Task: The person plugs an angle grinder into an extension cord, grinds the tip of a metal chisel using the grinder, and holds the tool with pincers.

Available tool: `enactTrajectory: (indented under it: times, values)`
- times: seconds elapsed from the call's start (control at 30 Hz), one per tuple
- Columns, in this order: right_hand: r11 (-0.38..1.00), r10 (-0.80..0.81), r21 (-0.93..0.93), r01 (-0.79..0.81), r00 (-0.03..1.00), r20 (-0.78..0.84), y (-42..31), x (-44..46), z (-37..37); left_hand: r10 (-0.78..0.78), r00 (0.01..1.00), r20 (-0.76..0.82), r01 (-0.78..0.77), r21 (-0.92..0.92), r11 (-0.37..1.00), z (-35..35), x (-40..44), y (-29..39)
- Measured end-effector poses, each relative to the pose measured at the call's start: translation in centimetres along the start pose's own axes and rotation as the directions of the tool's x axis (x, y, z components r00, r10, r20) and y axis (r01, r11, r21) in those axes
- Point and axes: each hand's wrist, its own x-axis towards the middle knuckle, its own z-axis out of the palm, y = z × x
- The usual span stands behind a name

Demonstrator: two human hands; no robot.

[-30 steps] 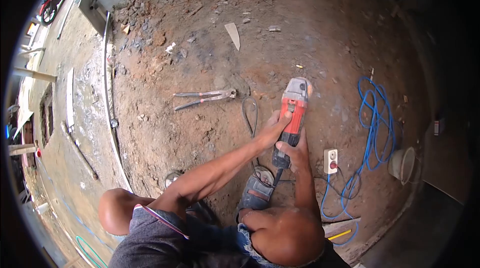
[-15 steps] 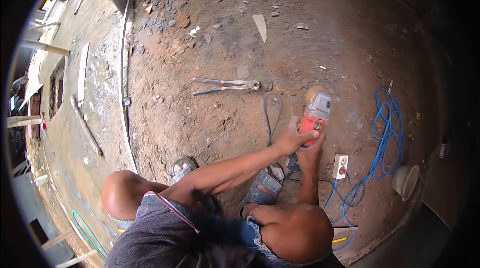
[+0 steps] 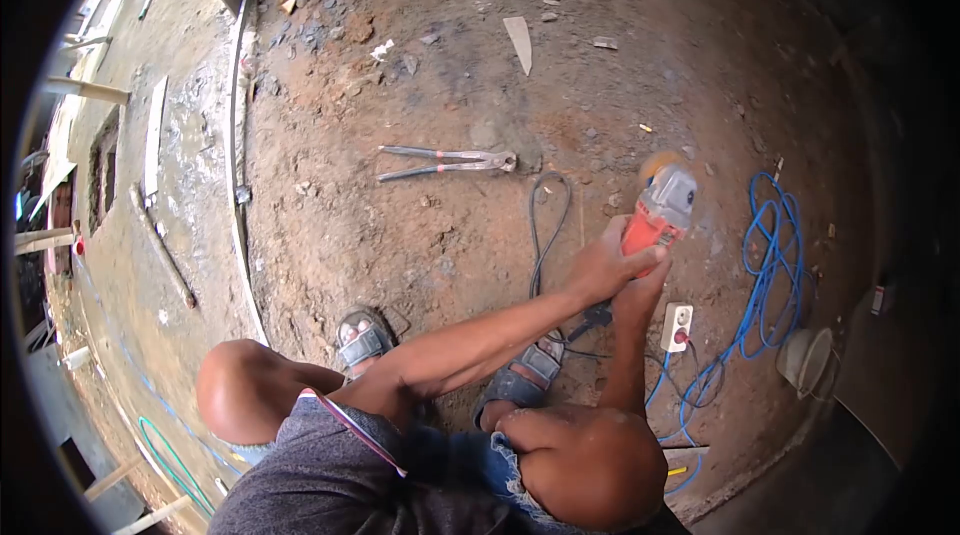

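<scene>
Both hands grip a red and black angle grinder (image 3: pixel 652 227) above the dirt floor. Its grey head and yellowish disc (image 3: pixel 657 169) point away from me. My left hand (image 3: pixel 605 265) is wrapped round the red body, thumb on top. My right hand (image 3: pixel 643 290) holds the body from the right and beneath, its fingers partly hidden. The grinder's dark rear end shows below the hands. Long-handled pincers (image 3: pixel 450 163) lie on the ground to the left, and a looped black cable (image 3: pixel 538 235) lies between them and the grinder.
A white socket block (image 3: pixel 677 326) with a plug in it sits at the right, beside a coiled blue cable (image 3: pixel 775 250) and a pale bucket (image 3: pixel 805 359). A thin pale shard (image 3: pixel 519 43) lies ahead. My sandalled feet (image 3: pixel 364 338) are below.
The grinder has moved right and tilted rightward in both hands, and its disc now shows at the upper left of the head. My left hand has shifted right with it.
</scene>
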Motion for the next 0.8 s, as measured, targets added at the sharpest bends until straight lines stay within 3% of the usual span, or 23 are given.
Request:
enactTrajectory:
  times: [0.13, 0.23, 0.33, 0.37, 0.43, 0.5, 0.57, 0.67, 0.77, 0.8]
  values:
    - [0.978, 0.078, -0.183, -0.096, 0.991, -0.105, -4.0, 2.4, -2.0, 0.123, 0.992, 0.006, -0.122, -0.092, 0.988, 1.0, 1.0, 3.7]
    - [0.964, -0.180, -0.213, 0.160, 0.981, -0.075, -5.0, 3.5, -3.5, 0.143, 0.986, 0.081, -0.129, -0.152, 0.980, 1.4, 1.1, 5.7]
    - [0.959, -0.154, -0.240, 0.149, 0.988, -0.004, -7.7, 3.9, -6.3, 0.273, 0.946, 0.175, -0.199, -0.351, 0.915, 1.9, 0.4, 5.5]
    - [0.882, -0.295, -0.398, 0.252, 0.954, -0.048, -6.1, 4.7, -8.0, 0.354, 0.919, 0.174, -0.333, -0.140, 0.933, 1.6, 0.2, 4.2]
    - [0.836, -0.299, -0.500, 0.225, 0.951, -0.073, -8.3, 5.3, -10.8, 0.497, 0.832, 0.248, -0.553, 0.290, 0.781, -0.3, 0.6, -1.5]
    - [0.810, -0.339, -0.532, 0.247, 0.937, -0.081, -9.6, 5.7, -14.1, 0.331, 0.899, 0.286, -0.431, 0.710, 0.557, -3.0, 1.3, -7.0]
    - [0.795, -0.422, -0.505, 0.335, 0.905, -0.064, -9.9, 6.3, -17.8, 0.206, 0.965, 0.164, -0.246, 0.837, 0.489, -3.9, 0.8, -7.8]
    - [0.809, -0.376, -0.516, 0.282, 0.923, -0.085, -13.1, 5.0, -21.8, 0.104, 0.993, 0.048, -0.113, 0.582, 0.805, -2.8, 1.2, -8.5]
    - [0.808, -0.421, -0.495, 0.319, 0.901, -0.107, -16.0, 3.4, -24.7, -0.211, 0.958, 0.196, 0.019, 0.689, 0.725, 0.3, 1.9, -10.9]
    - [0.821, -0.400, -0.490, 0.293, 0.907, -0.128, -16.3, 3.0, -26.0, -0.175, 0.962, 0.208, -0.023, 0.705, 0.709, 1.2, 1.2, -12.1]
